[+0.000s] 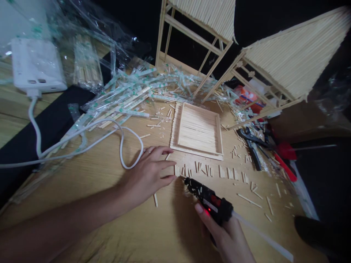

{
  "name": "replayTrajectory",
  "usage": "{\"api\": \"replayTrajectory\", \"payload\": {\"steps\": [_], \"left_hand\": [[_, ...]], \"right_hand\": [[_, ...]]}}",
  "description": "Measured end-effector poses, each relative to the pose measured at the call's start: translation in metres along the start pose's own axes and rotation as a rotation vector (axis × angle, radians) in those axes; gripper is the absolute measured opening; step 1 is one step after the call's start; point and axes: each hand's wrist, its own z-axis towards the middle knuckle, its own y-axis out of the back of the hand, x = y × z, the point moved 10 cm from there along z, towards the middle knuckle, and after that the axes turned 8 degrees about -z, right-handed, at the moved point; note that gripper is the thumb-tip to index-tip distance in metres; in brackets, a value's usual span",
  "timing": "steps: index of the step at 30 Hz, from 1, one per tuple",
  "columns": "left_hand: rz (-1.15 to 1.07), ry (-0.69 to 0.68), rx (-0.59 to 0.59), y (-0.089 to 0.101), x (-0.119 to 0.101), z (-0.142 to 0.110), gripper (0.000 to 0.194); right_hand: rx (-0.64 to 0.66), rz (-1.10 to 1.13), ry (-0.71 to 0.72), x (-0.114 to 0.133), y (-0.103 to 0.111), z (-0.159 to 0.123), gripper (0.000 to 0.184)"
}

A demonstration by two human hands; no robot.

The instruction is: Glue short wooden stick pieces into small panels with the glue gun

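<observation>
My right hand (219, 230) is wrapped around a black hot glue gun (210, 201) with a lit red light and a clear glue stick (265, 237) out of its back. The gun's nozzle points at a small cluster of short wooden sticks (177, 170). My left hand (150, 170) has its thumb and forefinger at the two ends of that cluster, pinching it on the table. More short stick clusters (208, 170) lie in a row to the right. Just behind them is a square stick panel (199, 128) with a raised frame.
Two stick-built structures with slatted roofs (296, 54) stand at the back. Torn plastic wrappers (131, 87) and loose sticks lie behind my left hand. A white power bank (38, 65) trails a white cable (123, 146). Pliers (255, 138) lie at right.
</observation>
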Motion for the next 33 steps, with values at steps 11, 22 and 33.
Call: {"api": "replayTrajectory", "payload": {"steps": [11,22,33], "left_hand": [[-0.019,0.005,0.020,-0.002,0.001,0.000,0.021],[-0.044,-0.006,0.021,0.001,-0.003,0.002,0.018],[-0.041,0.006,0.023,0.000,-0.002,0.001,0.020]], "right_hand": [[-0.231,-0.166,0.478,0.060,0.014,0.039,0.026],[-0.252,-0.336,0.618,0.079,0.006,0.048,0.021],[-0.201,-0.287,0.562,0.077,0.000,0.054,0.018]]}}
